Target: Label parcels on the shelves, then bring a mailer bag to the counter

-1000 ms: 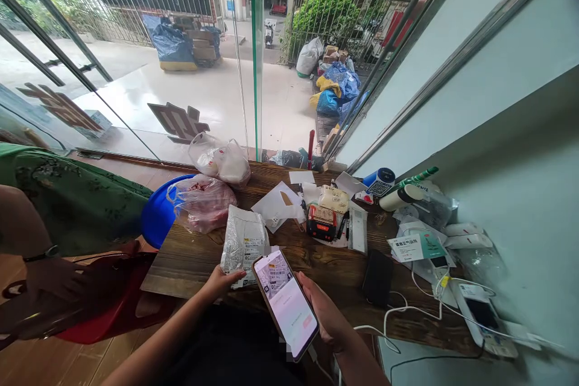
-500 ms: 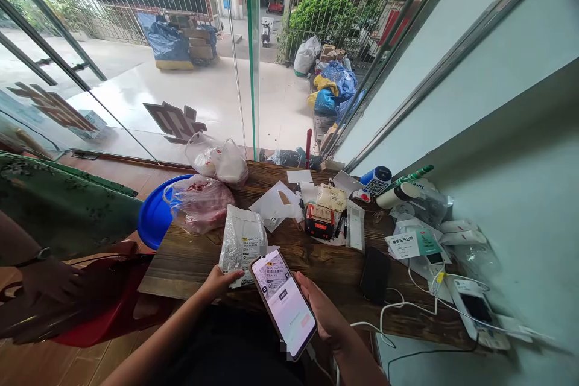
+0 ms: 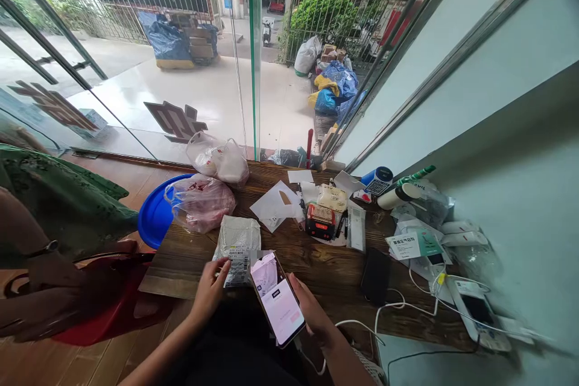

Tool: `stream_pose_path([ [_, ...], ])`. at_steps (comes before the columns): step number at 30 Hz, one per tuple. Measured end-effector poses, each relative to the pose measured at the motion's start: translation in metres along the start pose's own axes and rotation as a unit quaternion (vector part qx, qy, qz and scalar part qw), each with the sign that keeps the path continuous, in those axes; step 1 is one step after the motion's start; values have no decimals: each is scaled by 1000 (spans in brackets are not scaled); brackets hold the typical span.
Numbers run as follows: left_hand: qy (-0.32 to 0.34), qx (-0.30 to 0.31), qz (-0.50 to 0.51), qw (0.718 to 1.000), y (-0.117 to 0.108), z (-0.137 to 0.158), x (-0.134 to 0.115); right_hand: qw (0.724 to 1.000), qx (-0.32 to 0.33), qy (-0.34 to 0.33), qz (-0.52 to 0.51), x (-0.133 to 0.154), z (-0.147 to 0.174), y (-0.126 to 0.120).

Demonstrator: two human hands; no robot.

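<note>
My right hand (image 3: 312, 309) is wrapped around the edge of a smartphone (image 3: 279, 304), tilted with its screen toward me. The lit screen shows a camera picture at the top and a pale page below. A silvery-white mailing bag (image 3: 238, 234) with a printed label lies on the wooden table's near side, partly behind the phone. At the bag's lower left edge is my left hand (image 3: 211, 286), thumb and fingers apart. Its fingertips are at the bag's edge; whether they touch it I cannot tell. A white cable hangs below the phone.
Plastic bags (image 3: 203, 202) stand on the wooden table (image 3: 176, 265) at the left, beside a blue basin (image 3: 154, 217). Papers surround a red-and-black label printer (image 3: 320, 221). A black phone (image 3: 375, 275) and cables lie right. Another person's hand (image 3: 49, 277) is at far left.
My left hand has let go of the bag's corner and shifted left and down. The bag now lies further left, less upright. The phone moved slightly left and down.
</note>
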State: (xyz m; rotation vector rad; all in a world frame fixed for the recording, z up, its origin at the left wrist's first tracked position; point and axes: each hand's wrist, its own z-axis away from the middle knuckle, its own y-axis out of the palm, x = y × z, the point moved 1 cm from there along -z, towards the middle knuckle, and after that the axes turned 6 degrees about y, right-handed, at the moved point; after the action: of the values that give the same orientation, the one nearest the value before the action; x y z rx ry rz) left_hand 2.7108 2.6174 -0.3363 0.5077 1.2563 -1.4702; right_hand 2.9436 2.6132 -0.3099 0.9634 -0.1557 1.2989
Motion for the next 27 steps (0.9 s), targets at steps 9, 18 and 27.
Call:
stream_pose_path([
  [9, 31, 174, 94, 980, 24, 15, -40, 999, -14, -6, 28, -14, -12, -9],
  [18, 62, 240, -25, 969, 33, 11, -31, 969, -5, -93, 228, -17, -15, -17],
  [27, 166, 187, -274, 929, 97, -71, -71, 857, -304, -34, 415, -35, -38, -74],
])
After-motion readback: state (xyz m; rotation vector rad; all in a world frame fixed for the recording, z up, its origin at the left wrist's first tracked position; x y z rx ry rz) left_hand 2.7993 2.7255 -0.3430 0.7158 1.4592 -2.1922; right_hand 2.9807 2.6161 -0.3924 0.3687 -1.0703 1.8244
